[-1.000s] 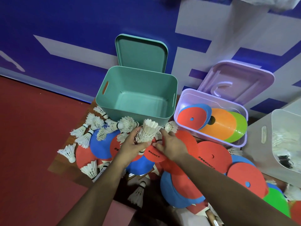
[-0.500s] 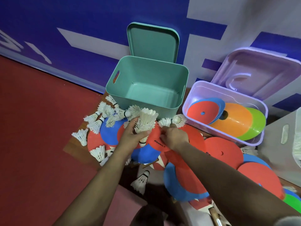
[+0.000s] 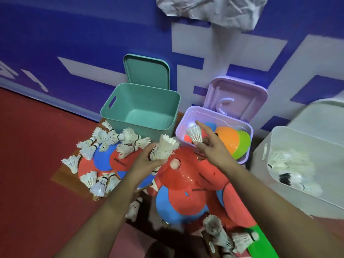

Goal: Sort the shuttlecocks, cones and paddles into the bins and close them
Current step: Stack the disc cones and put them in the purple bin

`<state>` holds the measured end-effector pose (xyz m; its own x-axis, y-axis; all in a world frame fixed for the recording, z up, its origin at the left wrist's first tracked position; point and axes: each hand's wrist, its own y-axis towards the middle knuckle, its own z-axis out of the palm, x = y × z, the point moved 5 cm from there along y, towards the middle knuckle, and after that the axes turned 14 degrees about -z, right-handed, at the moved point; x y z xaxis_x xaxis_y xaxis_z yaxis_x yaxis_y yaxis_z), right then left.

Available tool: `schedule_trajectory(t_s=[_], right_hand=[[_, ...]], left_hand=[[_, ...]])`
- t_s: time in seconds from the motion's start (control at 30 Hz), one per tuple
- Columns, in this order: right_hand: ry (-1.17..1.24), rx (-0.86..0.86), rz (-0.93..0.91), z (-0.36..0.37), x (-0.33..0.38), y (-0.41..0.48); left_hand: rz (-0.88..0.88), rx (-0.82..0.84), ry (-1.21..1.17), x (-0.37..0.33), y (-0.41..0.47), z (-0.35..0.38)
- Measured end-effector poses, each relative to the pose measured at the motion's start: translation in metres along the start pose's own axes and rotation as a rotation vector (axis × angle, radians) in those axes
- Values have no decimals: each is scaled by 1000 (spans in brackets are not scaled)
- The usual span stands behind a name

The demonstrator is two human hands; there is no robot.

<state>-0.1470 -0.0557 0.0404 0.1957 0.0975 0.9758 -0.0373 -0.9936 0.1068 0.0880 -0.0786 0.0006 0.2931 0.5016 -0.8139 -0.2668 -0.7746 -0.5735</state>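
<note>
From my end the sort looks early. The left hand (image 3: 147,162) is clenched round a bunch (image 3: 165,148) of shuttlecocks, feathers up, over the pile and just in front of the teal bin (image 3: 158,131). The right hand (image 3: 212,149) pinches one shuttlecock (image 3: 195,134) by its cork end, forefinger stuck out straight, above the near rim of the lilac bin (image 3: 183,120).

Done, as I judge it: the lilac bin has a few cones (image 3: 227,140) in it (orange, green, red, blue), and the white bin (image 3: 290,192) at the right holds a fair heap of shuttlecocks. The teal bin is bare inside.

Left to do: plenty. Loose shuttlecocks (image 3: 89,144) lie scattered on the floor left of the hands, with more near the bottom edge. Red and blue discs (image 3: 186,177) overlap in a pile under and between the arms. Some carry print and may be paddles, but I cannot tell them from flat cones.

No bin is closed. The teal lid (image 3: 147,71) and lilac lid (image 3: 236,97) lean on the wall behind their bins. Something pale stands behind the white bin, perhaps its lid. I put this well under half.
</note>
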Motion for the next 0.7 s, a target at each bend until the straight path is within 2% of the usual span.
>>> schedule_trajectory(t_s=[0.07,0.2,0.3,0.47,0.63,0.7], right_hand=[[31,-70,-6,-27,17,-9],[100,-317,-21,-89,48,-41],[41,-354,-5,-120,47,-67],[-167,-286,18,-159,42,-120],[-301,-449,90,-229,25,-167],[-331,-461,119,-257,20,-184]], left_hand=[[23,37,64,-10,-2,24],[93,92,215,-36,-6,85],[149,178,270,-53,-10,135],[192,302,309,-74,-19,219],[295,370,441,-93,-23,295],[340,386,524,-99,-20,324]])
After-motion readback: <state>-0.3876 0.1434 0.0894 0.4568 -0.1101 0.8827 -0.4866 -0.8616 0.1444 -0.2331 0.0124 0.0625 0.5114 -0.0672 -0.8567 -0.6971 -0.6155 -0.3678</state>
